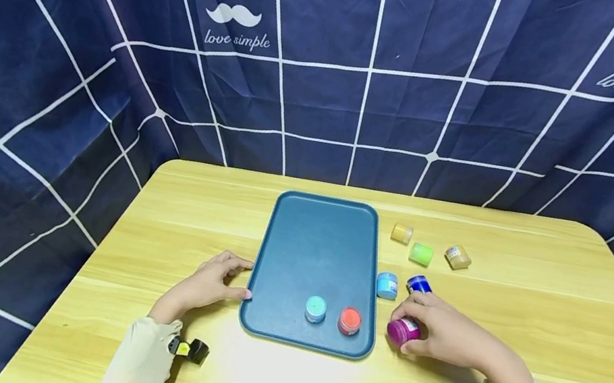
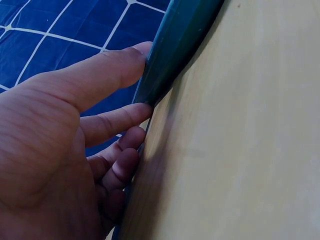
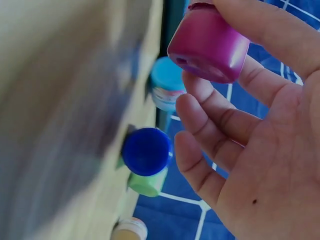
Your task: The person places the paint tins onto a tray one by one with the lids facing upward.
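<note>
My right hand (image 1: 431,326) pinches a small magenta paint jar (image 1: 403,332) between thumb and fingers, just right of the blue tray (image 1: 294,264). In the right wrist view the magenta jar (image 3: 210,45) shows its base, tilted. My left hand (image 1: 214,281) touches the tray's left rim with thumb and index fingertips; its other fingers bend loosely beside it in the left wrist view. A turquoise jar (image 1: 315,309) and a red jar (image 1: 349,321) stand in the tray's near part. A dark blue jar (image 1: 419,284) lies just beyond my right hand, partly hidden by it.
A light blue jar (image 1: 387,286) sits against the tray's right edge. Farther back lie a yellow jar (image 1: 401,233), a green jar (image 1: 421,254) and a tan jar (image 1: 458,257). A dark blue patterned curtain (image 1: 322,105) hangs behind the wooden table (image 1: 204,214).
</note>
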A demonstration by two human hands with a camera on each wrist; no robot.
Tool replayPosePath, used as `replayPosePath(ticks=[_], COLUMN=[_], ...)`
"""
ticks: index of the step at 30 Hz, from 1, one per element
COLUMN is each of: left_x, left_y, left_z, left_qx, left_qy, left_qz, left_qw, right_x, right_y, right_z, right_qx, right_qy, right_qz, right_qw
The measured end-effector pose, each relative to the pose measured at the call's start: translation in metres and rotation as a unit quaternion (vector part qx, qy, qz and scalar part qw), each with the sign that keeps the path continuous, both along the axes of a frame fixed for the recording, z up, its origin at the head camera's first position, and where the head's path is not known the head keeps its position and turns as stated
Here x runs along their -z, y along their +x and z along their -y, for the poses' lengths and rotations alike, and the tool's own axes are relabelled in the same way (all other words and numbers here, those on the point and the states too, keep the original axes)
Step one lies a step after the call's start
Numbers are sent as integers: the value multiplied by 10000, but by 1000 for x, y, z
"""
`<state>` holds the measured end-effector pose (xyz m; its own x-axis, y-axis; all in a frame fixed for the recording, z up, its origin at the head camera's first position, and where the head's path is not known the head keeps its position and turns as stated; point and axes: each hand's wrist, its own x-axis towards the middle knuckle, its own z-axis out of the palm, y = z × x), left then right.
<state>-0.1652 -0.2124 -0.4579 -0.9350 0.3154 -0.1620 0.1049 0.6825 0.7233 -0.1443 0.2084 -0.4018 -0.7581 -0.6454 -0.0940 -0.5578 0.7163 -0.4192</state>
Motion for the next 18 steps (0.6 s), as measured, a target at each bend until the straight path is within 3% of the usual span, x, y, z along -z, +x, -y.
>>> replayPosePath(ticks=[8, 12, 18], left_x=[1, 1, 2], left_y=[0, 0, 0], left_z=[0, 1, 1], left_qx=[23, 66, 83], left_qy=[9, -28, -29], left_qz=[-62, -116, -132], left_qw=[10000, 9999, 9999], right_x=[-16, -26, -41], right_y=[-4, -6, -8], right_z=[-1, -1, 1], right_qx=[108, 112, 172], right_qy=[-101, -421, -764], right_qz=[-365, -515, -227], right_qw=[9992, 9977, 9967])
